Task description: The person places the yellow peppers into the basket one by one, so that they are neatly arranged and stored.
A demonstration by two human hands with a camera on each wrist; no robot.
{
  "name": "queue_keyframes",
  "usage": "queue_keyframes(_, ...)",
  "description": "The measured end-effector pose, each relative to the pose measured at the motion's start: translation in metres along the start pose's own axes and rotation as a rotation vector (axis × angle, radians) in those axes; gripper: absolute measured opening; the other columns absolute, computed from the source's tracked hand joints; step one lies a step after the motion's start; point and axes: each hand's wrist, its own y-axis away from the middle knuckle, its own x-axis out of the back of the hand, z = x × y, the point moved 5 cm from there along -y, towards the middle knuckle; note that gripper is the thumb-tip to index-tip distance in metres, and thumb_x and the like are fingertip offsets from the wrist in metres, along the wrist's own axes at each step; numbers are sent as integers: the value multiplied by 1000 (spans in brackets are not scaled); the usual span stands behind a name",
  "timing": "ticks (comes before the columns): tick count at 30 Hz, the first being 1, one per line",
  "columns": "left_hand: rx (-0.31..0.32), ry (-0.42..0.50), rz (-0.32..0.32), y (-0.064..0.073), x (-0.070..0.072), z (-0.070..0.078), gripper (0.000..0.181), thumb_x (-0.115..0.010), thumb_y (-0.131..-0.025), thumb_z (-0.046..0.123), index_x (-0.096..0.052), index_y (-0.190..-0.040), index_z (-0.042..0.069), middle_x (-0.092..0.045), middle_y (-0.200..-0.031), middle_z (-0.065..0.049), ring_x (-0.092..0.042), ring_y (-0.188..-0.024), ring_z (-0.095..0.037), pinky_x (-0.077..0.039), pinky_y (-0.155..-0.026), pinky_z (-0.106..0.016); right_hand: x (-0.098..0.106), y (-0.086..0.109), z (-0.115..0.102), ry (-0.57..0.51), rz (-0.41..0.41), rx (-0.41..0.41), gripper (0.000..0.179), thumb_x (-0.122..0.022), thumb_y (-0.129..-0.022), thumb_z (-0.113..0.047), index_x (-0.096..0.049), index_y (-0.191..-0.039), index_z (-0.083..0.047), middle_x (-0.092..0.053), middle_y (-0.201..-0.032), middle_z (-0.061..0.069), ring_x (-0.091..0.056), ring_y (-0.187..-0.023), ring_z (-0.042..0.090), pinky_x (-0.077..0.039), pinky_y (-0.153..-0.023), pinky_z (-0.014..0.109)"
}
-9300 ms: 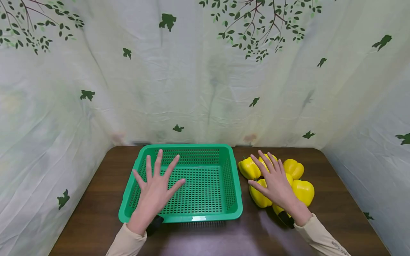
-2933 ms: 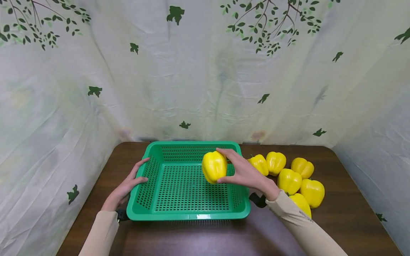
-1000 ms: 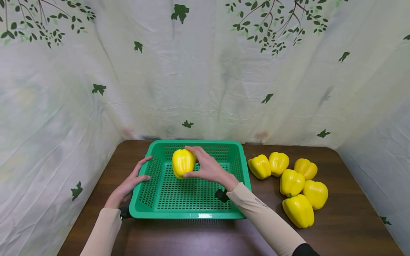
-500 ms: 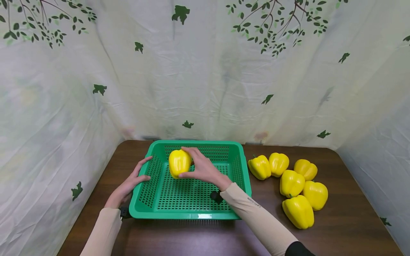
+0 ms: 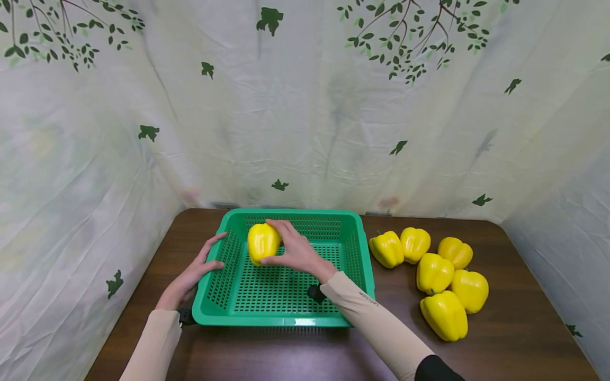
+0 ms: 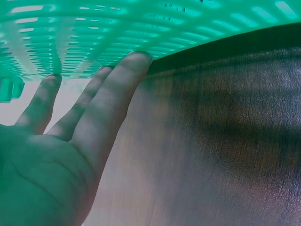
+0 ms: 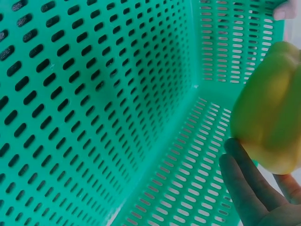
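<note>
A yellow bell pepper (image 5: 263,244) is in my right hand (image 5: 297,255), which grips it between thumb and fingers over the left part of a green plastic basket (image 5: 286,321). In the right wrist view the pepper (image 7: 268,110) looks raised above the slotted basket floor, with fingertips against its side. My left hand (image 5: 193,272) holds the basket's left rim, thumb and index finger lying over it. In the left wrist view the other fingers (image 6: 106,113) reach along the basket's slotted outer wall (image 6: 117,42) and touch it.
Several more yellow bell peppers (image 5: 434,272) sit in a loose cluster on the brown wooden table (image 5: 519,328), right of the basket. One pepper (image 5: 386,249) stands close to the basket's right wall. A leaf-printed cloth (image 5: 305,106) hangs behind and at both sides.
Both hands were spread open at first. My right hand then took a pepper from the right and carried it left over the basket, slowing lately. My left hand moved to the basket's left rim.
</note>
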Motion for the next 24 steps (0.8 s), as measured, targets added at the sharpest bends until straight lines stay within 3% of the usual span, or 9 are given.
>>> queue_keyframes(24, 11, -11, 7, -2, 1, -2, 70, -47, -95, 8, -10, -151, 31, -7, -148, -26, -37, -119, -53, -49, -84, -55, -26, -19, 4, 48, -18, -47, 90, -76, -78, -47, -29, -149, -18, -36, -143, 6, -49, -115, 20, -41, -92, 44)
